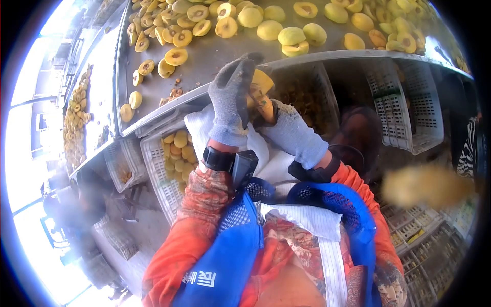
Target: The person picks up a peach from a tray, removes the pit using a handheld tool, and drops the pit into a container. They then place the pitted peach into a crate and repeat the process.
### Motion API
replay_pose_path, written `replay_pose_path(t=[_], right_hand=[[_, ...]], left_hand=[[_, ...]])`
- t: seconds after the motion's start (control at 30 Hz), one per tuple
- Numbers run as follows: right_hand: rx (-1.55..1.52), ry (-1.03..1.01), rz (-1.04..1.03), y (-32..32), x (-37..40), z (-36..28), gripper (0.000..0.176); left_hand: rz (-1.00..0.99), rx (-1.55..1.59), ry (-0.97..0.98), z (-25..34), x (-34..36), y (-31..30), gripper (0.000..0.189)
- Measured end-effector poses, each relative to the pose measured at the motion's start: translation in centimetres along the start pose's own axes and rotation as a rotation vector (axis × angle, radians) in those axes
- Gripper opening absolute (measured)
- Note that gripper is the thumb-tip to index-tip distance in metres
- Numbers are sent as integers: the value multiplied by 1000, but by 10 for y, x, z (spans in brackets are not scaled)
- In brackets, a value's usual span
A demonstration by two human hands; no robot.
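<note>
Both my hands wear grey work gloves and meet at the near edge of the metal table. My left hand (230,100) is closed, its fingers and thumb against a yellow peach (262,82). From the right, my right hand (294,130) curls round a slim orange-brown tool handle (264,108) just below the peach. The tool's working end is hidden between the fruit and the gloves. On the table lie many peach halves (176,56), several cut side up with their hollows showing.
A metal table (204,66) spans the far side. Beneath its edge, a crate (156,163) of peaches stands left, and white plastic crates (414,112) stand right. More crates (429,250) lie at lower right. A blurred yellowish shape (427,187) hangs at right.
</note>
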State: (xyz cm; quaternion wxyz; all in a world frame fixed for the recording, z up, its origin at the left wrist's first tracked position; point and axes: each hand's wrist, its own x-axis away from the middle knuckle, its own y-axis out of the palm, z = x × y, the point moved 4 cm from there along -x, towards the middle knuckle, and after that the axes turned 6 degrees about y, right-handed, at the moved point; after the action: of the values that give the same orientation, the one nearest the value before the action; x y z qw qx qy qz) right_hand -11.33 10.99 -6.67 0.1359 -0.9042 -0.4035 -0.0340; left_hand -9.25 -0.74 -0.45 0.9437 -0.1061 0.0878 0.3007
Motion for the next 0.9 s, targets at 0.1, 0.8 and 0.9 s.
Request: replay_pose_path(t=[0.1, 0.8, 0.9], right_hand=[[-385, 269, -287, -4, 8, -12, 19], [632, 353, -207, -33, 9, 84, 40], [643, 409, -192, -33, -2, 82, 52]], left_hand=[[46, 76, -8, -4, 1, 1, 25], [-16, -1201, -258, -72, -32, -277, 58], [107, -1242, -314, -109, -118, -263, 65]])
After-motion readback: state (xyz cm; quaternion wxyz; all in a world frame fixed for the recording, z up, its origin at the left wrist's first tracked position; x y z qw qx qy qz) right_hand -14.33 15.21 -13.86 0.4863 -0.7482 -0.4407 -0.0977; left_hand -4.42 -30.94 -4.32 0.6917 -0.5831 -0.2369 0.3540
